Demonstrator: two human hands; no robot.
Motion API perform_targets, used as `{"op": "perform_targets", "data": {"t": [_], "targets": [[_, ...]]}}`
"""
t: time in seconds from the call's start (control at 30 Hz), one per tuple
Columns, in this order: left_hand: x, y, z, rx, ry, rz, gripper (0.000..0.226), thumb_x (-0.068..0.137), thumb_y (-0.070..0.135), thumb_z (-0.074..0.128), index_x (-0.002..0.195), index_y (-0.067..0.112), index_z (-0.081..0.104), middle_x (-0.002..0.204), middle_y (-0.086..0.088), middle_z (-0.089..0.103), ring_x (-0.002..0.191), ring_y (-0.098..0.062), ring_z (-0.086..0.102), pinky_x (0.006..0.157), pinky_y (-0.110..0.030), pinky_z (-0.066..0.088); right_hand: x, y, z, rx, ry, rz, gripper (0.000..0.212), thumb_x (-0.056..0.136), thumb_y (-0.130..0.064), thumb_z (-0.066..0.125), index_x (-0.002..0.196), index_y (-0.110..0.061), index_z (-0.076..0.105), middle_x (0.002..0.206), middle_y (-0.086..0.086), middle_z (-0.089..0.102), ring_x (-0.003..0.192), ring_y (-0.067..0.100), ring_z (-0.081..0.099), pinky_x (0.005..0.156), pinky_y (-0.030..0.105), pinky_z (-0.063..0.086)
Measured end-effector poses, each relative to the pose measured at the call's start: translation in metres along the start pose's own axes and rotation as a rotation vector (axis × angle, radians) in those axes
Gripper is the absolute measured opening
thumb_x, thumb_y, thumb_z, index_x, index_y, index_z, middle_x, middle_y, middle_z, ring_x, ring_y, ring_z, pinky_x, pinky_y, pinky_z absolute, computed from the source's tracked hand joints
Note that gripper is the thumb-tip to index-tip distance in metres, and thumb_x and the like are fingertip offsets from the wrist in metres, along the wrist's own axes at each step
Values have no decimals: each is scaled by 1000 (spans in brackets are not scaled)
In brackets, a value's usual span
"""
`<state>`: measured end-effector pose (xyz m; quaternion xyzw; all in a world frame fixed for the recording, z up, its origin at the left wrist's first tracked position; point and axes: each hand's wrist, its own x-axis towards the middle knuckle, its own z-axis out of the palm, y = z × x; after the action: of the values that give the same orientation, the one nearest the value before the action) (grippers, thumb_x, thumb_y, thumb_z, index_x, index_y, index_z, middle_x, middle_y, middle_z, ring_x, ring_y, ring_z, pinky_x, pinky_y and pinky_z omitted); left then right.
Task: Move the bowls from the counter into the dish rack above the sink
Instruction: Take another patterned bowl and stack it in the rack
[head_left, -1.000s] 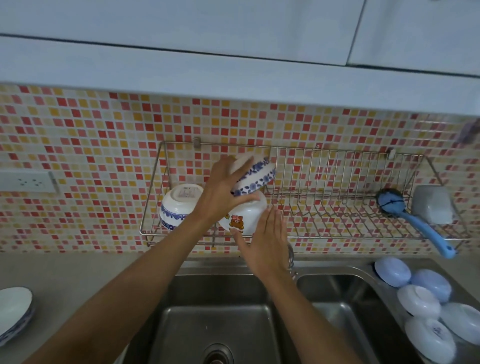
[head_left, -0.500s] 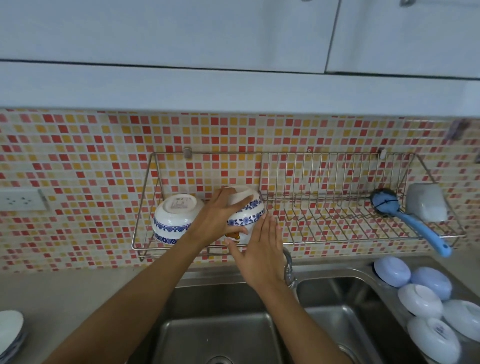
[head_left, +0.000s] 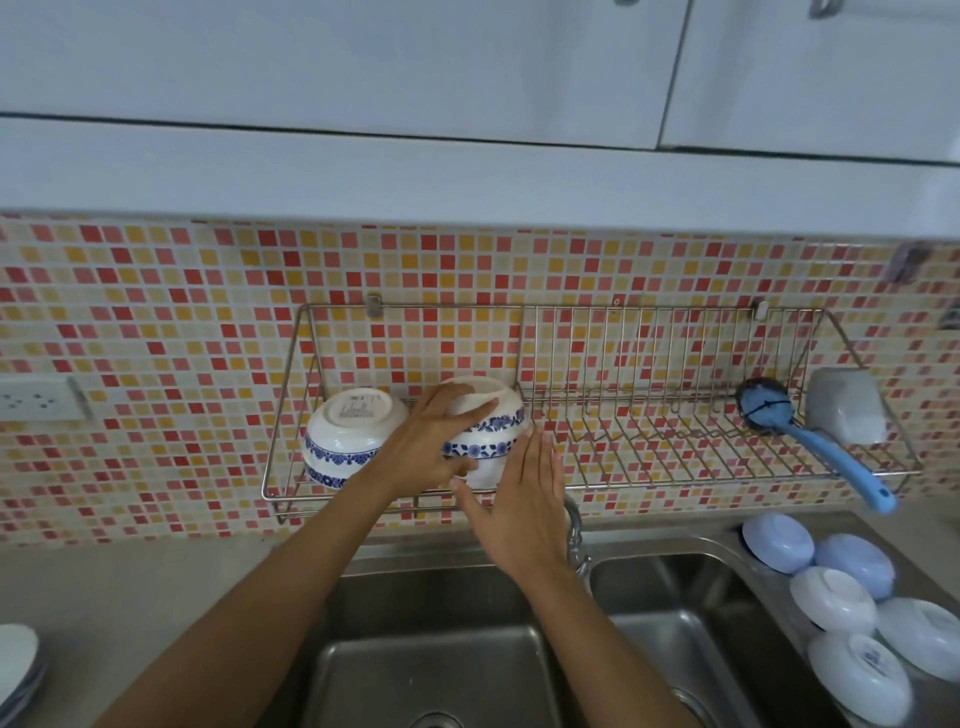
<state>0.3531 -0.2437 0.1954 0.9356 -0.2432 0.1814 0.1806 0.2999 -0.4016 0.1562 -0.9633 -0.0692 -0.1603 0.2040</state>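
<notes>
A wire dish rack (head_left: 675, 364) hangs on the tiled wall above the sink. At its left end an upside-down white bowl with a blue pattern (head_left: 353, 436) rests. Right beside it, my left hand (head_left: 426, 447) grips a second blue-patterned bowl (head_left: 491, 431), turned upside down on top of another white bowl that is mostly hidden. My right hand (head_left: 524, 509) is flat, fingers together, against the right side of that stack. Several pale bowls (head_left: 831, 597) lie upside down on the counter at the right.
A blue-handled brush (head_left: 810, 441) and a grey cup (head_left: 847, 410) sit at the rack's right end. A double steel sink (head_left: 441, 670) with a tap (head_left: 574, 535) lies below. Plates (head_left: 15, 665) are stacked at the far left counter edge. A socket (head_left: 36, 397) is on the wall.
My left hand has lowered the blue-patterned bowl from above the rack down onto the white bowl in it. My right hand stayed beside the stack. The camera tilted upward.
</notes>
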Motion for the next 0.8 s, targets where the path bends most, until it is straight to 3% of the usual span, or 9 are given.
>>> {"op": "perform_targets", "data": {"t": [0.1,0.23,0.37,0.57,0.7,0.8], "targets": [[-4,-1,0,-59,-36,-79,96,74,23,77,149,29,17,155,1,23,143,-21,14,116,-38,21,2,3,-4,93,-40,-28,105,84,-77,29,151,-8,-13,161,10,-16,148,21,-16,116,32,-15],[-7,-5,1,-141,21,-86,82,71,9,79,141,28,40,146,0,37,139,-20,27,116,-38,28,11,10,-22,283,-83,-54,73,100,-44,37,154,-13,1,163,4,-3,150,19,-4,116,30,-4],[-11,-7,3,-176,23,-109,72,79,13,70,140,33,38,149,4,34,141,-16,22,117,-39,27,28,30,-35,3,68,-171,50,102,-22,31,150,-7,25,158,10,27,148,22,16,120,34,2],[-11,1,4,-155,21,-196,64,88,53,52,145,36,27,158,12,15,145,-9,11,116,-34,23,38,52,-21,-185,-61,-99,55,103,-34,18,153,-11,18,161,6,17,150,19,8,122,37,4],[2,4,7,-208,25,-262,64,86,53,56,143,30,37,158,4,17,145,-17,14,120,-39,18,41,54,-15,-172,-64,-78,56,103,-36,15,153,-11,17,162,5,15,150,19,7,122,37,9],[7,8,10,-234,18,-251,63,86,50,58,142,29,39,158,3,19,145,-16,15,118,-35,15,41,54,-14,-179,-75,-79,56,103,-35,16,153,-11,17,162,5,16,150,19,7,122,38,12]]}}
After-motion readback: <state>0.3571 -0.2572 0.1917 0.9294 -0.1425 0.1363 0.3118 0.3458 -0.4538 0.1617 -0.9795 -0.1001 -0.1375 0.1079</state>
